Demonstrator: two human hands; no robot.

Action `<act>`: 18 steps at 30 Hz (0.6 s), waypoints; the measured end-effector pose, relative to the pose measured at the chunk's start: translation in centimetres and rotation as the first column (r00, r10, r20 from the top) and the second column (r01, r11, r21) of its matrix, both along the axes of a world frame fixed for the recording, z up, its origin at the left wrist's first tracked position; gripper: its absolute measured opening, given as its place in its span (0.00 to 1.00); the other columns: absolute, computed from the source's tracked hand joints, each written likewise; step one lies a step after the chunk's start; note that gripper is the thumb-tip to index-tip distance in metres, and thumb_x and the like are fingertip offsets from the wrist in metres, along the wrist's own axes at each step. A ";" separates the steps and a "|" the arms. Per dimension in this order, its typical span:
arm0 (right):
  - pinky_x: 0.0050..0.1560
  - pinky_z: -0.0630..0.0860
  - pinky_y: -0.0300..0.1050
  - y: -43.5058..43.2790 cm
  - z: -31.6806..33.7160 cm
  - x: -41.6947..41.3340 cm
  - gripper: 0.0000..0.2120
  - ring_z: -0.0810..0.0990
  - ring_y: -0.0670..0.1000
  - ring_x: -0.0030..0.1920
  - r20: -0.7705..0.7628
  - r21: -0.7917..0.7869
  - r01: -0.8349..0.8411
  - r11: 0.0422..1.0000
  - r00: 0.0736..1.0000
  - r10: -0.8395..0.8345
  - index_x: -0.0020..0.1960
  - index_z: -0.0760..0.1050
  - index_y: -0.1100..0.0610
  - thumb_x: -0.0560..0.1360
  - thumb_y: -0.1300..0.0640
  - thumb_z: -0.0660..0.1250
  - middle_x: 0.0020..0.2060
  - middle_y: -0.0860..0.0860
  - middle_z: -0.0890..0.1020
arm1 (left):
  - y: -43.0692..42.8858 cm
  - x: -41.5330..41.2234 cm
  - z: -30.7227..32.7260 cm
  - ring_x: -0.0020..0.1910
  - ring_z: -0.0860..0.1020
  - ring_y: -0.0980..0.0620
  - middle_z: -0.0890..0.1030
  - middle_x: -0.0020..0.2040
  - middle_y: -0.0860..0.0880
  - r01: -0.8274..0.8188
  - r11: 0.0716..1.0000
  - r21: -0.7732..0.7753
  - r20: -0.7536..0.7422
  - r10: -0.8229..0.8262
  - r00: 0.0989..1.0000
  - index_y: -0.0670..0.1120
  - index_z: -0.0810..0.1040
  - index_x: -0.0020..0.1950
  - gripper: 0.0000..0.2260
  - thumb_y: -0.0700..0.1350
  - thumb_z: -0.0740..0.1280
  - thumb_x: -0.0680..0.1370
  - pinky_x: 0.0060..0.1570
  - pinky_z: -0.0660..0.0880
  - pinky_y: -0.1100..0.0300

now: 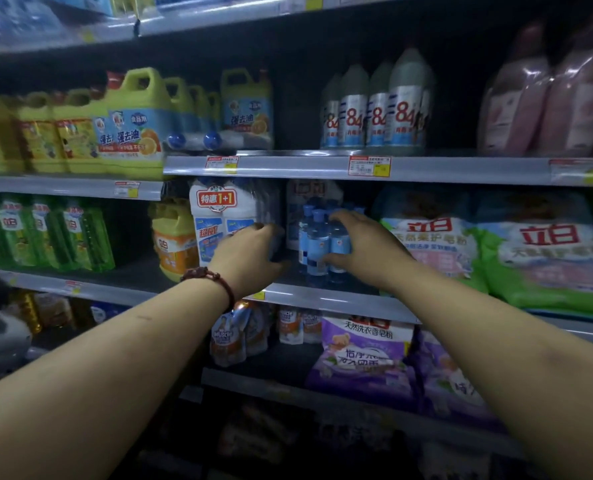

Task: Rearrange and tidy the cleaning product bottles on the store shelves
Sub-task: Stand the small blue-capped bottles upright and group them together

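Small clear-blue bottles (317, 240) with blue caps and white-blue labels, clustered on the middle shelf (340, 301), centre, near its front edge. All upright, long axis vertical, caps up. My right grip (364, 247) wraps the cluster from the right, fingers curled over the bottles, thumb low in front. My left grip (250, 258) curls on the right side of the white twin-pack (215, 220), just left of the cluster, with a narrow dark gap between. Detergent bags (430, 244) crowd the right. Some headroom under the upper shelf (288, 166).
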State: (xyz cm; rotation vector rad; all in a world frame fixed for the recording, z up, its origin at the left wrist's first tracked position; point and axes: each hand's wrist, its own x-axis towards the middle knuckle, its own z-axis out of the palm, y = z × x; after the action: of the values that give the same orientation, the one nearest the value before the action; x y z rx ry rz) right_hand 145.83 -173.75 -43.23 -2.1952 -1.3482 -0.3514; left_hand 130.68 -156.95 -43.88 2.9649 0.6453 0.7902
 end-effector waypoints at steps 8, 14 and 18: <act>0.66 0.73 0.52 0.5 0.9 1.7 0.32 0.72 0.53 0.69 -0.007 -0.011 0.025 1.000 1.000 -0.025 0.75 0.65 0.48 0.75 0.44 0.73 0.72 0.49 0.71 | 0.3 1.9 0.6 0.60 0.79 0.41 0.79 0.65 0.45 0.054 0.995 -0.082 0.035 -0.052 0.998 0.49 0.70 0.70 0.24 0.58 0.70 0.78 0.58 0.79 0.45; 0.62 0.75 0.50 2.6 0.1 5.2 0.26 0.76 0.53 0.63 0.013 0.063 -0.066 0.996 0.998 0.065 0.70 0.72 0.53 0.75 0.50 0.75 0.65 0.51 0.76 | 2.7 4.9 0.2 0.63 0.77 0.43 0.78 0.65 0.45 0.113 0.978 -0.177 0.093 -0.098 0.991 0.47 0.73 0.69 0.22 0.50 0.72 0.78 0.61 0.76 0.48; 0.62 0.75 0.51 5.0 -0.5 8.3 0.22 0.77 0.55 0.63 0.052 0.086 -0.065 0.994 0.997 0.061 0.69 0.74 0.54 0.76 0.55 0.73 0.65 0.53 0.77 | 4.6 7.8 -1.8 0.55 0.81 0.45 0.82 0.58 0.44 0.173 0.953 -0.250 0.154 -0.137 0.979 0.44 0.78 0.63 0.16 0.45 0.73 0.77 0.50 0.74 0.59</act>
State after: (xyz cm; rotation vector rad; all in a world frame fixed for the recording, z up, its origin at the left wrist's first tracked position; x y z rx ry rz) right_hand 154.11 -168.74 -43.72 -2.0800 -1.3985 -0.4355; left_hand 138.48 -152.31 -45.65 2.6570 0.4618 0.8128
